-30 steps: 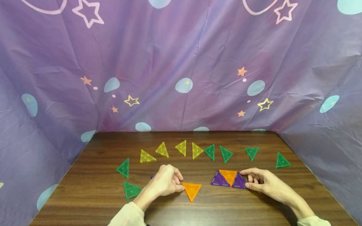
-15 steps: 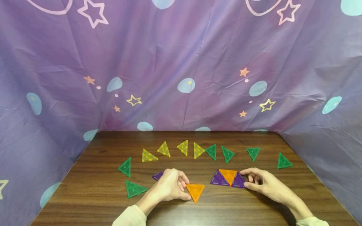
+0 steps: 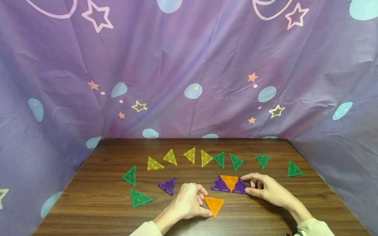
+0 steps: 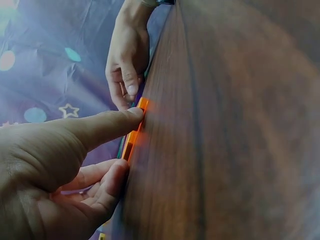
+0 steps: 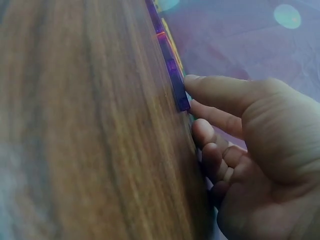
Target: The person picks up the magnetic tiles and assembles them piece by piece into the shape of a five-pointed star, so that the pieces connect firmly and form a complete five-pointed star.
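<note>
My left hand (image 3: 190, 201) holds a loose orange triangular magnetic tile (image 3: 215, 206) by its left side, low over the table. In the left wrist view, thumb and fingers span the edge of this orange tile (image 4: 134, 135). To its upper right lies a joined row: a purple triangular tile (image 3: 220, 185), an orange one (image 3: 229, 182) pointing toward me, and a second purple one (image 3: 240, 186). My right hand (image 3: 267, 190) grips the right end of that row between thumb and forefinger. The right wrist view shows the thumb against the purple tile's edge (image 5: 177, 90).
A single purple triangle (image 3: 168, 186) lies left of my left hand. Yellow triangles (image 3: 189, 155) and green triangles (image 3: 236, 162) form an arc across the back. Two more green ones, including a lower green triangle (image 3: 140, 198), lie at left. A patterned purple cloth (image 3: 189, 65) surrounds the wooden table.
My left hand has slid the loose orange tile rightward, closer to the joined row, uncovering the single purple triangle. My right hand and the row have shifted slightly left.
</note>
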Demonstrator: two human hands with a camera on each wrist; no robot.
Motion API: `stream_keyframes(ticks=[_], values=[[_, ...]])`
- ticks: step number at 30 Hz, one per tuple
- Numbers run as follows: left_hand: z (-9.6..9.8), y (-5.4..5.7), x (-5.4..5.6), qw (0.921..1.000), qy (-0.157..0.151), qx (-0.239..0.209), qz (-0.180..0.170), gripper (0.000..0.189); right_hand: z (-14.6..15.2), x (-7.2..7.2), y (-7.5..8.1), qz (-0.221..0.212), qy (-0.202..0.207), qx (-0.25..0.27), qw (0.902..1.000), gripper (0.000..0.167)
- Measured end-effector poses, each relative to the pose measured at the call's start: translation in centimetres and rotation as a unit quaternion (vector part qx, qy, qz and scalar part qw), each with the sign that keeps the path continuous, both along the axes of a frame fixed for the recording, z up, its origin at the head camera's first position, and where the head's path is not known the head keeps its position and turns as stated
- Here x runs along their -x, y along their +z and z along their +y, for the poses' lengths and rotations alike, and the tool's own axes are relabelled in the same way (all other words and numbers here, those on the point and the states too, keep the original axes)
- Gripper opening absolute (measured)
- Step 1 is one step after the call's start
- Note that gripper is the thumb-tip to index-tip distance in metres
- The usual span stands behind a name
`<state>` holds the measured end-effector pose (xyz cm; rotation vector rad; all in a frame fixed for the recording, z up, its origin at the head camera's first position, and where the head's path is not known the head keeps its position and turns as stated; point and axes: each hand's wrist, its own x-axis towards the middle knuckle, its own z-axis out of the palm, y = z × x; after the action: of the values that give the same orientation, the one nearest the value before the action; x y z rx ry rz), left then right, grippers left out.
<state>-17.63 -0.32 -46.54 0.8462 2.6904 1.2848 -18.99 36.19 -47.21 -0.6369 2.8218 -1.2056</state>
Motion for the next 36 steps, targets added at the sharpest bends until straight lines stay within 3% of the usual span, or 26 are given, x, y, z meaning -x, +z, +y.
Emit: stream_keyframes(ticks=[5, 11, 18, 26, 36], values=[[0.9, -0.2, -0.2, 0.9997, 0.003, -0.021, -0.008, 0.052, 0.6, -0.2, -0.2, 0.001, 0.007, 0.003, 1.0, 0.037], [2.3, -0.6, -0.6, 0.9996, 0.002, -0.027, 0.007, 0.051, 1.0, -0.6, -0.4, 0.001, 0.018, 0.011, 0.9998, 0.038], [4.5, -2.6, -0.4, 0.9927, -0.001, -0.008, 0.12, 0.052, 1.3, -0.7, -0.4, -0.026, 0.018, 0.025, 0.9992, 0.034], [7.2, -0.7, -1.6, 0.9975, -0.002, 0.003, 0.07, 0.053, 1.3, -0.5, -0.4, -0.024, 0.019, 0.022, 0.9993, 0.032], [10.3, -0.5, -2.1, 0.9932, 0.044, 0.027, 0.104, 0.062, 0.7, -0.2, 0.0, -0.017, 0.016, 0.003, 0.9997, 0.033]])
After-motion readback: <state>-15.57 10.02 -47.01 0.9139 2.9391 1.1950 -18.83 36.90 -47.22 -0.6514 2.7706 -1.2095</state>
